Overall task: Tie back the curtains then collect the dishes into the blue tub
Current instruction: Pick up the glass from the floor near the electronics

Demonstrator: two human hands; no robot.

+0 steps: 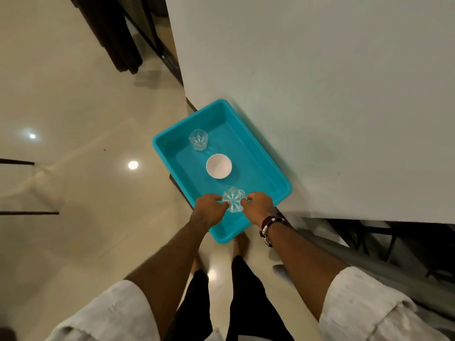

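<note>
A cut glass [234, 199] is pinched between left hand [209, 209] and right hand [259, 206] over the blue tub [268, 168] at the desk [332, 94] corner; another glass [198, 139] and a white bowl [219, 166] are already collected.

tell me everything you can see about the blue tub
The blue tub is a shallow rectangular tray of glossy turquoise plastic with a raised rolled rim and rounded corners. It sits askew on the corner of a white table, its near end overhanging the edge above the floor. Inside stand a cut-glass tumbler and a white bowl; both hands hold a second glass over its near end.
</note>
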